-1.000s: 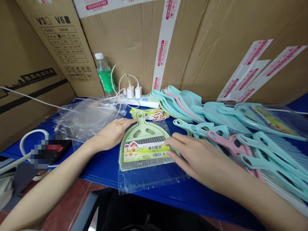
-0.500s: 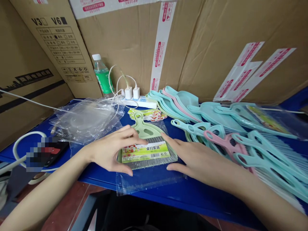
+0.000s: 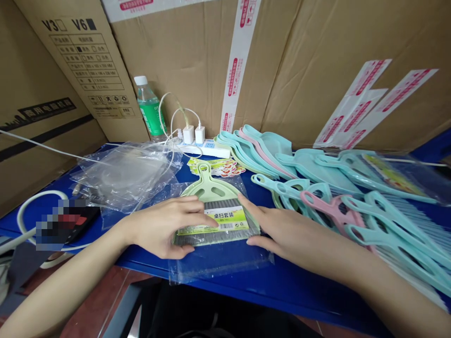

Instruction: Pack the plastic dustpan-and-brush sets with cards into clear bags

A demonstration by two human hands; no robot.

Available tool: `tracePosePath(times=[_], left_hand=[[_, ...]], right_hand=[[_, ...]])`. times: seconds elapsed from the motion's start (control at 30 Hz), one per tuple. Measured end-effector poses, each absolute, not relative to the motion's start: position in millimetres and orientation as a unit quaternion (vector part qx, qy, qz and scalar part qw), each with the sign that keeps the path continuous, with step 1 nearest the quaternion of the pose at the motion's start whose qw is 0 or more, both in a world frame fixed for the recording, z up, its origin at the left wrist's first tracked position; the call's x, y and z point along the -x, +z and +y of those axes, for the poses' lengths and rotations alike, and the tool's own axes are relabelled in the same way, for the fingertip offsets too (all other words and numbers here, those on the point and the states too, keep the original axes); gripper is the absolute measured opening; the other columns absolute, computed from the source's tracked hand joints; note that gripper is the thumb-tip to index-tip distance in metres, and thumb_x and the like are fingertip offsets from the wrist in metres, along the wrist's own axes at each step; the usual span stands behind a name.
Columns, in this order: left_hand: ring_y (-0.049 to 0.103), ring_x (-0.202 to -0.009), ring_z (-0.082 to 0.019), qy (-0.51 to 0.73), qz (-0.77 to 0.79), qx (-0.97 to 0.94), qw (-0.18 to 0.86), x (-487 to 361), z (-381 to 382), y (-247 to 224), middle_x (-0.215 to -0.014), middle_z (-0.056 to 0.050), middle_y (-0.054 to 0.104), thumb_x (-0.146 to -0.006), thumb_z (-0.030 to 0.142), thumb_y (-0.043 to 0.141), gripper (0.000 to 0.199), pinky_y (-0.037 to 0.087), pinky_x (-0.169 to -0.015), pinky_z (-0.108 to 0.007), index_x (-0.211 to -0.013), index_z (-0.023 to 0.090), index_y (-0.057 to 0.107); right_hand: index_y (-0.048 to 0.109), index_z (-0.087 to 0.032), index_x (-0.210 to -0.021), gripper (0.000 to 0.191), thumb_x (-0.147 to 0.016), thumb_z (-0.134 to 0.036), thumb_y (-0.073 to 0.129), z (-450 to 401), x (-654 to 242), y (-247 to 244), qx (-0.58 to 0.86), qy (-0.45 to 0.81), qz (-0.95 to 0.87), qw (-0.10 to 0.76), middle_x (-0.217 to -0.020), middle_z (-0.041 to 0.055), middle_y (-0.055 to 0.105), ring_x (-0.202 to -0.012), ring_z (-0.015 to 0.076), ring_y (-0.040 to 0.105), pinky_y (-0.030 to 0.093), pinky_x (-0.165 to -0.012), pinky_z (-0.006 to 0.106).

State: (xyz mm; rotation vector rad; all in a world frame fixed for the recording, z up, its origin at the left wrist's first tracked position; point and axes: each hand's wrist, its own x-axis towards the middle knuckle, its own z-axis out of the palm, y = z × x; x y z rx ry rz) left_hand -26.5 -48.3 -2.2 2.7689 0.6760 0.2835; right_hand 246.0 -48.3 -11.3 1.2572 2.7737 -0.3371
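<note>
Pale-green fan-shaped plastic dustpan (image 3: pixel 225 188): left hand (image 3: pixel 165 227) at 9 o'clock, right hand (image 3: pixel 283 230) at 3, both touching, grips released.

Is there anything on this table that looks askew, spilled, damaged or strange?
I see nothing spilled or damaged. The green dustpan lies flat. A bit untidy: the clear plastic bags at left are crumpled with uneven edges, and the hand brushes at right overlap at mixed angles.

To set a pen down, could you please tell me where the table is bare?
The table is bare between the clear bag, the near edge and right forearm, and narrowly between the green dustpan and turquoise brushes. Crowded: brushes and turquoise dustpans right, plastic bags left.
</note>
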Motion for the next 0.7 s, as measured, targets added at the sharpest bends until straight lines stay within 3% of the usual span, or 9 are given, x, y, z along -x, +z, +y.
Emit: tracePosePath(times=[0.13,0.5,0.7], left_hand=[[0.058,-0.085,-0.020,0.091,0.241,-0.956,0.142,27.4,-47.6,-3.1,-0.091,-0.004,0.060,-0.075,0.014,0.061,0.044,0.049,-0.082,-0.033,-0.119,0.020,0.060],[0.060,-0.100,-0.021,0.088,0.270,-0.954,0.095,28.8,-43.4,-7.2,-0.103,-0.006,0.065,-0.082,0.013,0.054,0.038,0.050,-0.093,-0.037,-0.118,0.021,0.062],[0.061,-0.099,-0.019,0.082,0.278,-0.953,0.086,28.6,-40.5,-8.6,-0.105,-0.006,0.066,-0.086,0.013,0.049,0.036,0.050,-0.096,-0.039,-0.119,0.021,0.063]], right_hand=[[0.017,-0.016,-0.157,0.078,-0.090,-0.024,0.056,-48.8,-249.0,-9.8,-0.411,-0.146,0.899,0.041,-0.132,0.0156,0.063,-0.109,0.0311,0.065,0.053,-0.084,0.040],[0.015,-0.014,-0.157,0.069,-0.092,-0.014,0.040,-51.2,-252.9,-11.0,-0.418,-0.153,0.891,0.091,-0.109,0.0156,0.071,-0.091,0.0272,0.068,0.051,-0.074,0.037],[0.024,-0.012,-0.155,0.069,-0.088,-0.008,0.040,-54.8,-248.7,-5.3,-0.429,-0.110,0.893,0.083,-0.095,0.0125,0.073,-0.080,0.0250,0.069,0.048,-0.066,0.033]])
